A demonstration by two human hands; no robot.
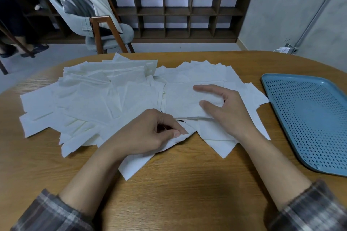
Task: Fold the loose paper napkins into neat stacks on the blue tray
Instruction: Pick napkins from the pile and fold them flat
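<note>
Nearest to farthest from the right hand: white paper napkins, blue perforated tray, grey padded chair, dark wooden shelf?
1. White paper napkins, touching right hand.
2. Blue perforated tray, to its right.
3. Grey padded chair, far left.
4. Dark wooden shelf, back wall.

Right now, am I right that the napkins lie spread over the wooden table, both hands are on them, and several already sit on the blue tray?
Not quite: the head view shows the blue tray holding no napkins yet. The rest stands: the napkins lie spread over the wooden table, and the left hand and right hand are both on them.
</note>
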